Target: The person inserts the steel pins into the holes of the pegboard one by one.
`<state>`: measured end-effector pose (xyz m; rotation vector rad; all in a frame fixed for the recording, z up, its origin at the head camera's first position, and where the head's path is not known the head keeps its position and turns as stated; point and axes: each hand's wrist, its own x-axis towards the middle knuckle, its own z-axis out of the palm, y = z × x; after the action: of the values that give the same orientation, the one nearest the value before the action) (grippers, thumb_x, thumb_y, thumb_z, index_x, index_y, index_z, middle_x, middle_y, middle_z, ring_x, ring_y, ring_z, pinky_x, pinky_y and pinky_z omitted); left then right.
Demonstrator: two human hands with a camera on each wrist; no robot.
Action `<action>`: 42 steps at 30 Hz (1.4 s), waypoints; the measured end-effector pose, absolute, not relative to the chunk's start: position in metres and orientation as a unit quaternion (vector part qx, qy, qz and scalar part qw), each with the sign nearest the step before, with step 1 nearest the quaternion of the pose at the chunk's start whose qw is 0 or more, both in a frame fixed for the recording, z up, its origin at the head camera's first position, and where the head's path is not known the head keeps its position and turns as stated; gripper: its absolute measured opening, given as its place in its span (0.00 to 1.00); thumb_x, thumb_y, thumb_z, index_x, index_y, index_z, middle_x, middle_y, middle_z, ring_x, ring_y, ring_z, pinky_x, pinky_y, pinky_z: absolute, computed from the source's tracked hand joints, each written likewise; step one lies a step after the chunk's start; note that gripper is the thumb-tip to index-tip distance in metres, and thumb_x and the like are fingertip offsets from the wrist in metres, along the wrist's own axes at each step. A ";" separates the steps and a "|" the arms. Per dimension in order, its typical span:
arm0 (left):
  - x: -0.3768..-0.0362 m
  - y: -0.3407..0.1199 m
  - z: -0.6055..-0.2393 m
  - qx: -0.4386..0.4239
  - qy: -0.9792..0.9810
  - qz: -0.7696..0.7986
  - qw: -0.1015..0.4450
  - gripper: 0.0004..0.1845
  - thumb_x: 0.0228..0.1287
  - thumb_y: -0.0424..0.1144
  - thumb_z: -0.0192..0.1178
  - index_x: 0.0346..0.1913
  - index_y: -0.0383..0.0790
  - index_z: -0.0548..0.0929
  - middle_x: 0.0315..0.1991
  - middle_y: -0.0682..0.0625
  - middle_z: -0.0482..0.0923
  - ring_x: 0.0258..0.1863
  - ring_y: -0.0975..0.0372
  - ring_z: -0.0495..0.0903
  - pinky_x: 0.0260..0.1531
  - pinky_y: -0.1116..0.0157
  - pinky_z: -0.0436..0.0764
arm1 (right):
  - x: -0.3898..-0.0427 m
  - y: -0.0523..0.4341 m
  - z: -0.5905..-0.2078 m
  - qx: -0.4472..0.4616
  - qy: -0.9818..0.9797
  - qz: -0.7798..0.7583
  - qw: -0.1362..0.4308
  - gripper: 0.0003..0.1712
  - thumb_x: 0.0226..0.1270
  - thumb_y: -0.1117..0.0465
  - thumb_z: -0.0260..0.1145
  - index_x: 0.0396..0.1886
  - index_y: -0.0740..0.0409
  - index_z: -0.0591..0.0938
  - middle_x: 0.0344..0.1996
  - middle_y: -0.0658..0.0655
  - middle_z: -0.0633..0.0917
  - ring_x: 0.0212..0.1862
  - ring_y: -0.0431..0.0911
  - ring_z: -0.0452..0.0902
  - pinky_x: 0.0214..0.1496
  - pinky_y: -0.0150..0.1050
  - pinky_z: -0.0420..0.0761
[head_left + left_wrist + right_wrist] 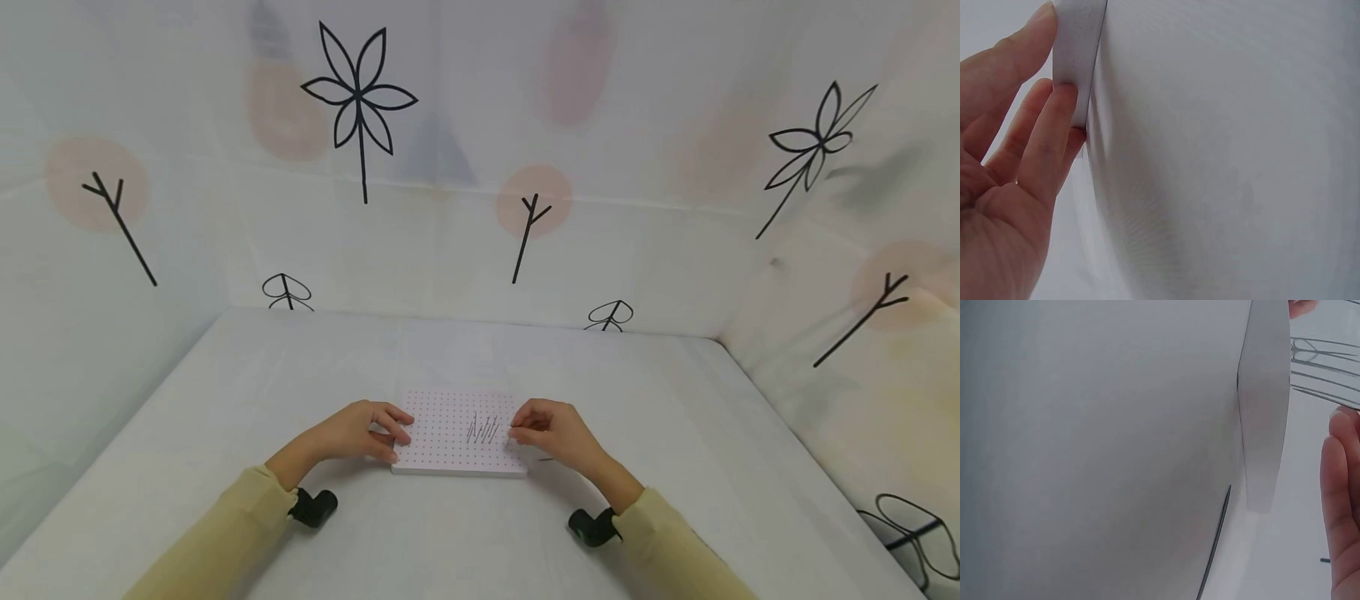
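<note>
A white board point(435, 468) with a grid of small dotted holes lies flat on the white table. Several thin metal pins point(482, 429) stand slanted in its right half. My left hand point(367, 432) rests along the board's left edge, and the left wrist view shows the fingertips point(1063, 100) touching its side wall. At the right edge, my right hand point(553, 429) pinches a thin metal pin point(1325, 397) between thumb and fingers, its lower tip at the board's surface. Part of that pin is hidden by the fingers or out of frame.
One loose dark pin point(1215, 542) with a pointed tip lies on the table beside the board, below my right hand. White cloth walls point(450, 250) printed with plant drawings rise behind and at both sides of the table point(420, 542).
</note>
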<state>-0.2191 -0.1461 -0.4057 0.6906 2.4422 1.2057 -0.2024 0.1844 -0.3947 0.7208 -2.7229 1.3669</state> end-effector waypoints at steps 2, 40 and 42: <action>-0.219 -0.146 -0.406 0.242 0.857 0.423 0.165 0.11 0.45 0.32 0.72 0.35 0.44 0.87 0.54 0.47 0.74 0.51 0.55 0.76 0.47 0.63 0.77 | -0.202 0.182 -0.395 0.233 -0.869 0.436 0.009 0.05 0.54 0.66 0.70 0.28 0.56 0.81 0.25 0.47 0.82 0.29 0.41 0.77 0.33 0.33 0.80; -0.221 -0.147 -0.406 0.249 0.855 0.424 0.167 0.11 0.46 0.33 0.72 0.36 0.44 0.88 0.54 0.47 0.75 0.51 0.55 0.76 0.46 0.64 0.77 | -0.199 0.146 -0.396 0.268 -0.846 0.461 -0.005 0.04 0.54 0.66 0.71 0.29 0.56 0.84 0.27 0.47 0.84 0.30 0.39 0.79 0.36 0.32 0.80; -0.220 -0.147 -0.406 0.248 0.855 0.424 0.166 0.11 0.46 0.33 0.72 0.35 0.44 0.88 0.54 0.46 0.75 0.50 0.55 0.76 0.46 0.64 0.78 | -0.199 0.145 -0.396 0.266 -0.846 0.461 -0.006 0.04 0.54 0.67 0.71 0.30 0.56 0.84 0.28 0.47 0.84 0.30 0.39 0.80 0.35 0.32 0.80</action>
<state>-0.2203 -0.1471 -0.4059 0.7075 2.4357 1.2062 -0.1987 0.1447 -0.3959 0.8398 -2.6688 1.4535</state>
